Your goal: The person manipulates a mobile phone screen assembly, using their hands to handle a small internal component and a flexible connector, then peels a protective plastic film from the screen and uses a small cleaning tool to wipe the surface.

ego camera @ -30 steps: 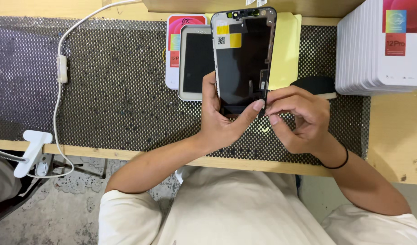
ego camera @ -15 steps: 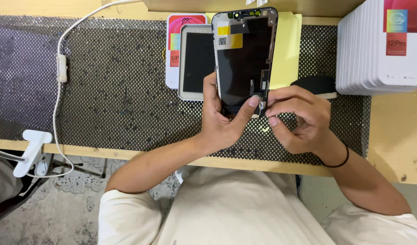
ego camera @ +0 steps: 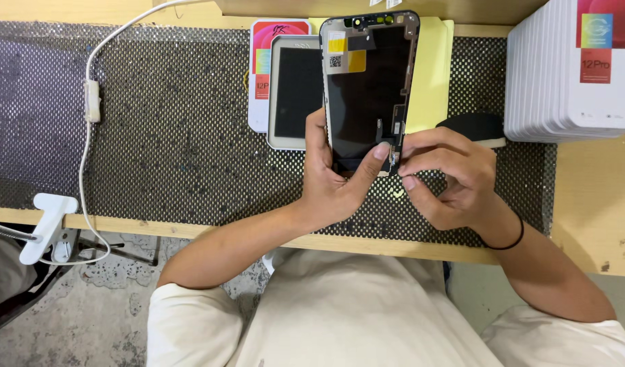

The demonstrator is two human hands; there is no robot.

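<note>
- Holding a black phone screen panel (ego camera: 367, 95) up over the dotted black mat (ego camera: 156, 122), the left hand (ego camera: 336, 183) wraps around its near end.
- The right hand (ego camera: 448, 177) pinches the panel's near right corner with its fingertips (ego camera: 409, 151).
- A white tray with another screen (ego camera: 292, 92) lies just left, on the far side.
- White boxes (ego camera: 570, 68) are stacked at far right.
- A white cable (ego camera: 88, 136) runs along the left.

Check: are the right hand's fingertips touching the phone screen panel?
Touching. The head view shows the right hand pinching the lower right edge of the phone screen panel, which the left hand grips.
</note>
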